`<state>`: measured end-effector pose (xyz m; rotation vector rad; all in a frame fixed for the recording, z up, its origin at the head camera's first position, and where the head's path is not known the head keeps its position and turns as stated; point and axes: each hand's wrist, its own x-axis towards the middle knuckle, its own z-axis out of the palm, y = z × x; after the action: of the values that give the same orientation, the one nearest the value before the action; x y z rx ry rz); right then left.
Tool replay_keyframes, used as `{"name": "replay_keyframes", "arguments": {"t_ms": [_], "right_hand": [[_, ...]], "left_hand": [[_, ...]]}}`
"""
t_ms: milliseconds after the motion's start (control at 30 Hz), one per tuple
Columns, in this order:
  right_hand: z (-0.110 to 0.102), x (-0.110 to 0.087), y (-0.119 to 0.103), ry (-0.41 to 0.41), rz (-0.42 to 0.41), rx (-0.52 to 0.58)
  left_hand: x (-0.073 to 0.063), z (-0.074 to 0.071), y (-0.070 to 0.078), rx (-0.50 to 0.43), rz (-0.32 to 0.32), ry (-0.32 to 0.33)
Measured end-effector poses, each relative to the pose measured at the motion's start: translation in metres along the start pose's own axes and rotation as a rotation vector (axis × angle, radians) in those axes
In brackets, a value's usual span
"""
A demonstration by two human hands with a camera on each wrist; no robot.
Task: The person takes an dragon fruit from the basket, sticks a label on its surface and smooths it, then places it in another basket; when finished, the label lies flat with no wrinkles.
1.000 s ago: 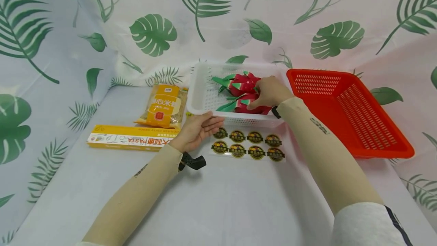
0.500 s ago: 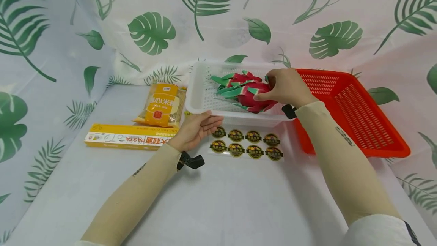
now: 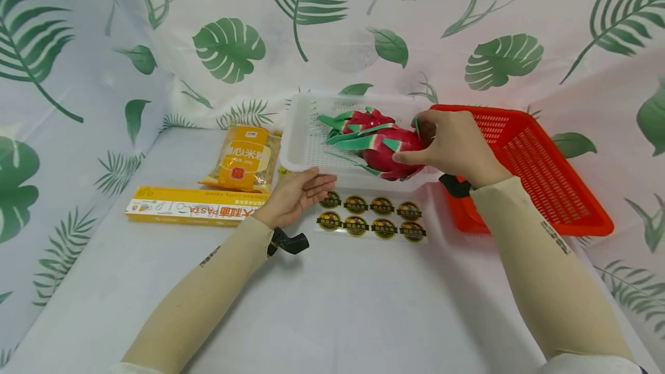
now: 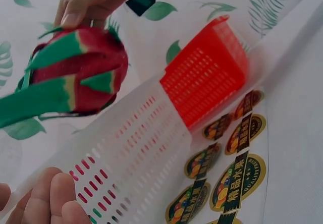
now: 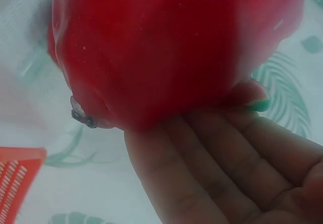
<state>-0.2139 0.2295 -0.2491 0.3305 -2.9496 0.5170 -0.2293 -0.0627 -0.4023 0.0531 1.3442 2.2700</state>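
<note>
My right hand grips a red dragon fruit with green leafy scales, raised over the white slotted basket. In the right wrist view the fruit fills the upper part, with my fingers against its side. Another dragon fruit lies in the basket, partly hidden behind the held one. At the basket's front left corner my left hand has its palm turned up and fingers extended, with the thumb right at the rim. The left wrist view shows those fingertips close to the slotted wall.
To the right stands a red slotted basket. A sheet of round fruit stickers lies in front of the white basket. At left are a yellow food bag and a long pasta box.
My right hand has lifted one dragon fruit from the white basket and moved it slightly right and nearer. The left hand has stayed at the basket's front corner.
</note>
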Motion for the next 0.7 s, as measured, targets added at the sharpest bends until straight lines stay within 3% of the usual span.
{"name": "replay_keyframes", "arguments": {"t_ms": [367, 700], "right_hand": [[0.004, -0.053, 0.002, 0.063, -0.039, 0.060], [0.028, -0.110, 0.004, -0.061, -0.036, 0.174]], "left_hand": [[0.000, 0.001, -0.001, 0.006, 0.000, 0.019], [-0.001, 0.000, 0.002, 0.028, -0.005, 0.001]]}}
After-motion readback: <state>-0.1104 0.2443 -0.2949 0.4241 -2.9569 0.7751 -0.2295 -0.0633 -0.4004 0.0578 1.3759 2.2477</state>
